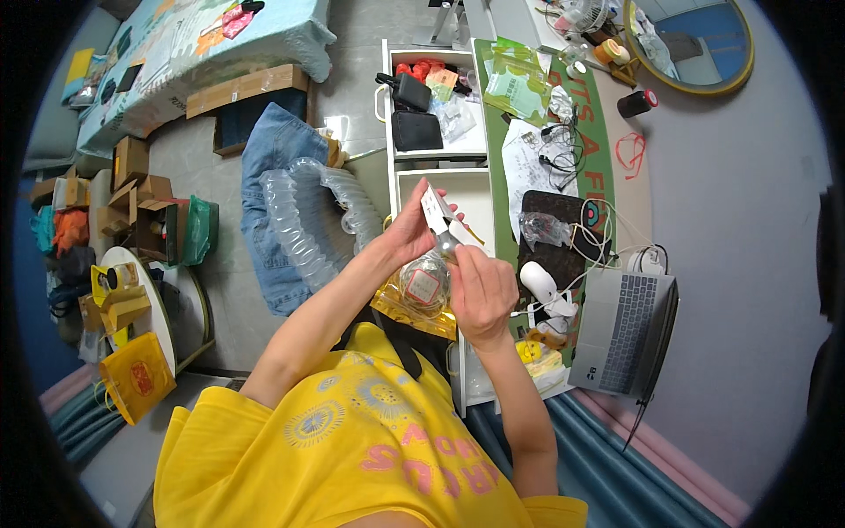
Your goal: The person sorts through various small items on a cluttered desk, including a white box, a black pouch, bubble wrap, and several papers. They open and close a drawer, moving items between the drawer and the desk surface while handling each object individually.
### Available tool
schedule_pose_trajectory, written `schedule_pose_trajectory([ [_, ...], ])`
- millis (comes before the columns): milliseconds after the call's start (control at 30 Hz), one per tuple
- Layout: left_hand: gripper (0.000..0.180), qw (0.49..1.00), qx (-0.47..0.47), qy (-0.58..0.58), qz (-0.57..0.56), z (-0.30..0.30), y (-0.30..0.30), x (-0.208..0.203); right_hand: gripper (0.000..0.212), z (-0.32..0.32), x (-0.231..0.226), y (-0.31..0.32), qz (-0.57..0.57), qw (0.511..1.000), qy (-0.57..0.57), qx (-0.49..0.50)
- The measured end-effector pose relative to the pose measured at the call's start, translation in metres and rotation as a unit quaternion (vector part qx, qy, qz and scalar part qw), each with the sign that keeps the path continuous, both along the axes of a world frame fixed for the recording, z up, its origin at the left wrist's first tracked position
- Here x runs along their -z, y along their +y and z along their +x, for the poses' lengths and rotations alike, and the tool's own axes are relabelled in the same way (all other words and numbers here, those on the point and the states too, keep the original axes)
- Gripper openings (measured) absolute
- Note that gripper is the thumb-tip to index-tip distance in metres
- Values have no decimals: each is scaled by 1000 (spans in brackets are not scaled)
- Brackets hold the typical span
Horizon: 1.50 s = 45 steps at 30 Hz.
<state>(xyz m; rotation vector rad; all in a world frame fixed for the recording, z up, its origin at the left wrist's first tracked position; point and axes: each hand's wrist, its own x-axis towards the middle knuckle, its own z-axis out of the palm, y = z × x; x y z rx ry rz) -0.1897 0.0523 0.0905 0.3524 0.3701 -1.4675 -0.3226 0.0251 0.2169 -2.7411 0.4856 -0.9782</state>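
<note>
My left hand [407,232] holds a small white box [434,209] with dark print, its flap standing out on the right side. At the box's near end my right hand [486,295] is closed in a pinch, beside a small greyish see-through piece [447,242]. Whatever lies between those fingertips is mostly hidden. Just below both hands, over my lap, rests a clear round plastic package [424,283] with a red-framed label. Under it is a shiny golden-yellow bag [414,315].
Two pulled-out white drawers [475,194] lie ahead; the farther holds black pouches [417,130]. On the right, the desk's green mat [503,211] carries cables, papers, a white mouse [538,280] and a laptop [620,330]. Left are jeans [268,238] with inflated plastic packing [295,224].
</note>
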Motion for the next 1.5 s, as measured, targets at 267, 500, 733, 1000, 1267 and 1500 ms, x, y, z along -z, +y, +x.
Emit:
schedule_pose_trajectory([
  [267,50,999,40,20,-25,-11,0,-15,22,2,6,-9,66,990,17,121],
  [500,45,985,148,85,17,-4,2,-11,35,-9,-6,-42,242,970,-15,20],
  [733,46,975,170,117,77,-4,5,-18,37,-18,1,-54,369,927,29,-56],
  [1000,42,968,224,36,105,-7,7,-20,41,-1,-2,-51,244,968,40,-51],
  [1267,44,962,224,17,155,-17,10,-20,42,-8,11,-48,298,946,93,-83],
  [1500,46,965,209,16,159,-20,14,-17,43,-12,29,-42,326,942,74,-18],
])
